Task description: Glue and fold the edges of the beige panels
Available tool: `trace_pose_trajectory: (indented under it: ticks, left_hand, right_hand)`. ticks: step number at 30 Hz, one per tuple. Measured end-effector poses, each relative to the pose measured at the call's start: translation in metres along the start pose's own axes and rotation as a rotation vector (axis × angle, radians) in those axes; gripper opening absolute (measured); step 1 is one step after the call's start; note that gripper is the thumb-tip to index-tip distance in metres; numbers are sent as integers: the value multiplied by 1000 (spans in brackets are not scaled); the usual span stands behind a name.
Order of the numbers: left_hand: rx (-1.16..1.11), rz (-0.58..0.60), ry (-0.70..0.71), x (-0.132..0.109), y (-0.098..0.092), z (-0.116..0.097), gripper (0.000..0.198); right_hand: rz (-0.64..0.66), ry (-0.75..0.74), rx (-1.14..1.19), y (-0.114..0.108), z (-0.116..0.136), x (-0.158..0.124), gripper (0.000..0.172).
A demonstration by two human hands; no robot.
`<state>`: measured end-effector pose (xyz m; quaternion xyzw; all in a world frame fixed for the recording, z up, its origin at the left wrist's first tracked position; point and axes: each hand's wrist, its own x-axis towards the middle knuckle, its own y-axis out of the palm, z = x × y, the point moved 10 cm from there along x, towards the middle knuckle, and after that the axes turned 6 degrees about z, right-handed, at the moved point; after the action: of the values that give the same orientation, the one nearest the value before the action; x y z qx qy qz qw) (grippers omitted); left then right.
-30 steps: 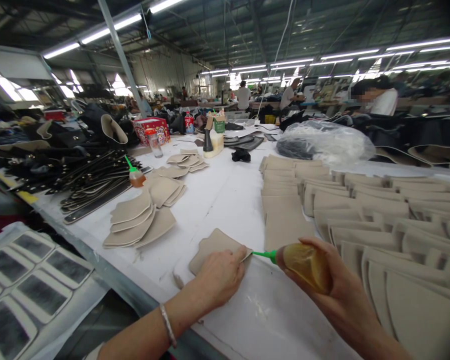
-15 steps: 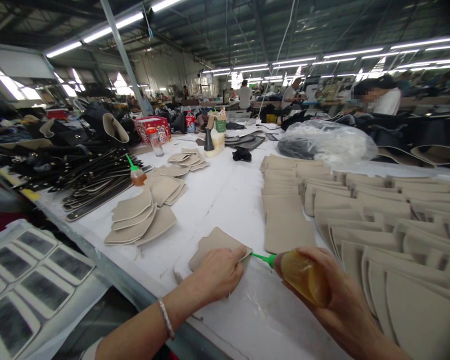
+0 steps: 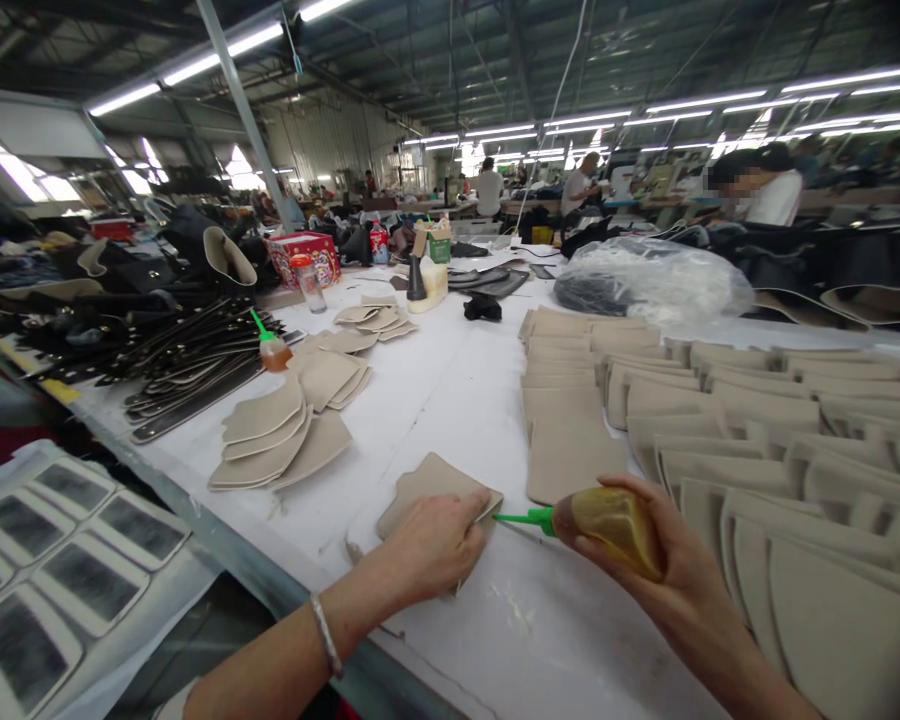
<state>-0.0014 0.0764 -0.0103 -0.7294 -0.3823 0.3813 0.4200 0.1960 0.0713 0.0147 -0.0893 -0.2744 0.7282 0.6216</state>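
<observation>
On the white table, a beige leather-like piece (image 3: 429, 484) lies under my left hand (image 3: 436, 545). The fingers are bent at its right corner and grip the edge; the thumb is mostly hidden. My right hand (image 3: 664, 560) is wrapped around a squeeze bottle (image 3: 616, 530) of amber liquid, held on its side. Its thin green nozzle (image 3: 525, 517) points left, the tip at the piece's right edge near my left fingertips. Whether liquid comes out is too small to see.
Fanned beige pieces (image 3: 285, 425) lie at the left, with a second amber bottle (image 3: 274, 352) behind them. Rows of beige pieces (image 3: 727, 420) fill the right side. Black straps (image 3: 195, 370), a plastic-wrapped bundle (image 3: 652, 280) and a cup (image 3: 310, 285) stand farther back. People work beyond.
The bottle in my right hand has tipped closer to level. Its nozzle tip has shifted slightly left and down along the piece's edge. My left hand stays almost where it was.
</observation>
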Motion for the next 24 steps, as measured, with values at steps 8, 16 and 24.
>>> trace_pose_trajectory:
  ticks: [8, 16, 24]
  left_hand:
    - [-21, 31, -21, -1, 4, 3, 45]
    - [-29, 36, -32, -2, 6, 5, 47]
    - [-40, 19, -14, -2, 6, 6, 48]
  right_hand:
    - [83, 49, 74, 11, -5, -4, 48]
    - [127, 60, 101, 21, -2, -13, 48]
    - [93, 104, 145, 25, -2, -23, 51]
